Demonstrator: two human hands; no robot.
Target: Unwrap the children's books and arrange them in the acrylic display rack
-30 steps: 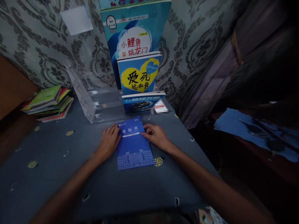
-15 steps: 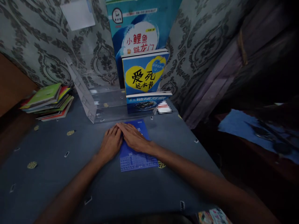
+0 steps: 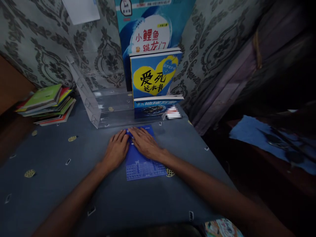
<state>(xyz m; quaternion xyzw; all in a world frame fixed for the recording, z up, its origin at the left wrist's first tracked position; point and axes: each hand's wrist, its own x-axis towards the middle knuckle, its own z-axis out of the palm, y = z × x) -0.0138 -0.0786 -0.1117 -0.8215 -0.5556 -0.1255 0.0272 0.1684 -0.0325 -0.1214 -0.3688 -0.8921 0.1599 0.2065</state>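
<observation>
A thin blue booklet [image 3: 145,169] lies flat on the table, its cover printed with pale buildings and "2022" at the top. My right hand [image 3: 143,142] rests flat across the upper part of the cover, fingers stretched out, hiding most of the title. At the booklet's left edge lies my left hand [image 3: 117,146], palm down with its fingers extended; its fingertips sit close to those of the right hand. Just beyond the hands stands a clear acrylic rack [image 3: 86,95]. On its right side stand a blue and yellow book [image 3: 154,74], a dark blue book [image 3: 153,108] and a tall teal book [image 3: 150,29].
A pile of several books [image 3: 46,102] sits at the table's back left. The grey patterned tablecloth [image 3: 61,184] covers the table. To the right, below the table edge, lies a blue cloth [image 3: 249,131] with dark items. A patterned curtain [image 3: 106,56] hangs behind.
My right hand has slid slightly right, off the left fingertips, so the two hands are now a little apart. The booklet stays in place on the table.
</observation>
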